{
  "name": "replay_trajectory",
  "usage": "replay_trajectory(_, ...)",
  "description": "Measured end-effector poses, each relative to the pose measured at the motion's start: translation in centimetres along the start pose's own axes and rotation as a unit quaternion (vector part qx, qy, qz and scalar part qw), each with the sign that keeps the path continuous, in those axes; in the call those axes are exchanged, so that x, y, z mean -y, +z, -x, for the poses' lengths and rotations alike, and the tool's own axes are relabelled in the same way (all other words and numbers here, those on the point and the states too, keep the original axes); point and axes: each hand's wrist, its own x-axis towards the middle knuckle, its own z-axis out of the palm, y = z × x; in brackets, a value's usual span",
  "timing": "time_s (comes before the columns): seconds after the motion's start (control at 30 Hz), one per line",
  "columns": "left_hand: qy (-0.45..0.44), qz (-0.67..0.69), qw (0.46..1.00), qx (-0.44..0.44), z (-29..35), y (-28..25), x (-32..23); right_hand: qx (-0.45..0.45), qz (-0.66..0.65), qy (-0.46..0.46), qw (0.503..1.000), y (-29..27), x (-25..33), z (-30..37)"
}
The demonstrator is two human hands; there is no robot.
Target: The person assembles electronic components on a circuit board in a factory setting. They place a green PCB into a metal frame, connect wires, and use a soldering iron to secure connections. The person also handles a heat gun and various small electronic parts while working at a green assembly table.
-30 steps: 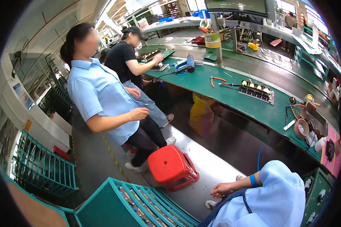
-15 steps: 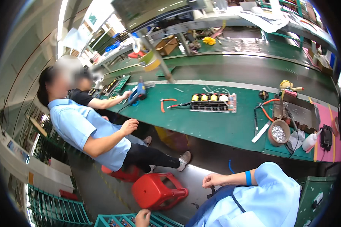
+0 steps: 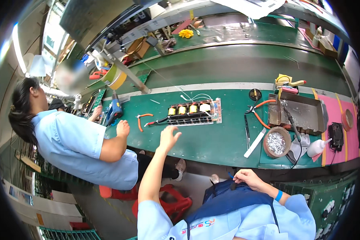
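While the left hand (image 3: 170, 139) hangs over the bench (image 3: 212, 148) near the circuit board (image 3: 194, 114) with the yellow coils — fingers loosely spread, looks empty — the right hand (image 3: 247, 179) is down at the blue apron (image 3: 232, 200), fingers curled, can't tell if they're pinching anything. That board lies on the bench, orange-handled pliers (image 3: 139, 123) left of it and a bowl (image 3: 288, 142) of silvery bits (image 3: 276, 143) off to the right.
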Motion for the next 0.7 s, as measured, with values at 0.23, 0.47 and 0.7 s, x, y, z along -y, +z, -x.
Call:
replay_trajectory(0.23,-0.002,-0.19,0.971,0.148,-10.9,3.1,3.3,-0.108,-0.034,-0.043,0.993,-0.4,1.0,-1.2)
replay_trajectory(0.47,0.102,-0.164,0.953,0.234,-14.3,4.5,6.8,-0.151,-0.022,-0.061,0.986,3.0,2.8,-6.1)
replay_trajectory(0.7,0.157,-0.051,0.962,0.216,-15.0,5.7,8.4,-0.137,0.024,-0.096,0.986,6.1,4.2,-11.5)
